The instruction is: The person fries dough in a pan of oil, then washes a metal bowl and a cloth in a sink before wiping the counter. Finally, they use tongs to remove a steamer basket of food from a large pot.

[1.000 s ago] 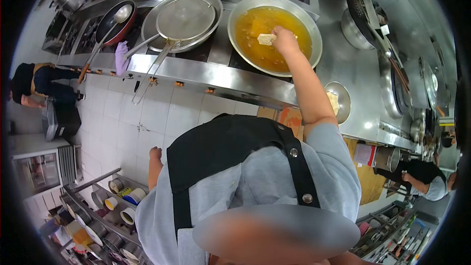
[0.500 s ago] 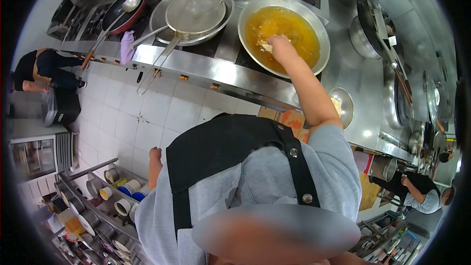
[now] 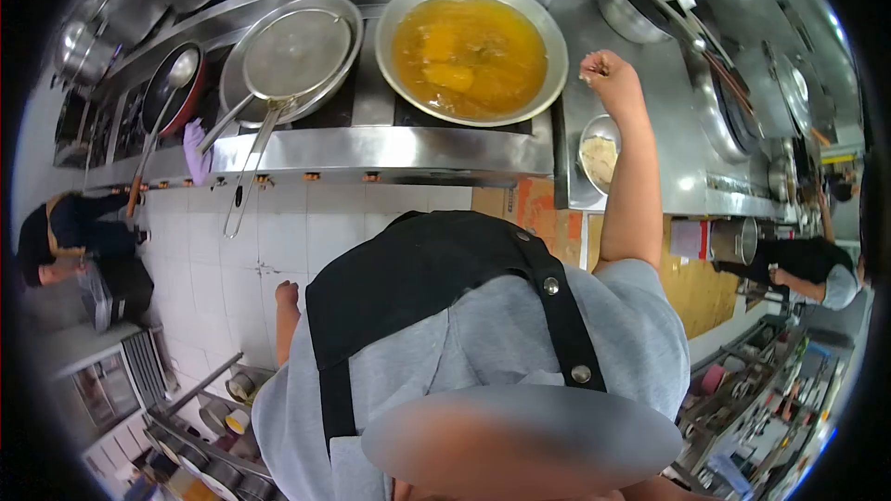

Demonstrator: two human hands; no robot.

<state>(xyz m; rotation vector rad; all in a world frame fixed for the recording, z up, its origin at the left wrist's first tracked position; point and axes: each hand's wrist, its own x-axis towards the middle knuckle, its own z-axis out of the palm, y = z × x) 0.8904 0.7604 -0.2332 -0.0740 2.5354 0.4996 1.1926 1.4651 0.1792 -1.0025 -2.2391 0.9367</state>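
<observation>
A wide pan of bubbling amber oil sits on the stove, with pale golden pieces in the oil. My right hand is raised over the steel counter, just right of this pan. Its fingers are curled together with pale, wet bits on the tips; whether anything more is inside them is hidden. Below it, near the counter's front edge, a metal bowl holds pale yellowish batter or dough. Low at my side hangs my left hand, loosely closed and apart from any object.
Left of the oil pan, a round strainer rests across a metal pan, its handle projecting past the stove edge. Farther left are a red pan with a ladle and a purple cloth. Two people stand farther off.
My right hand has left the oil pan and moved right, above the counter. The view has turned, so the stove sits farther left. My left hand still hangs at my side.
</observation>
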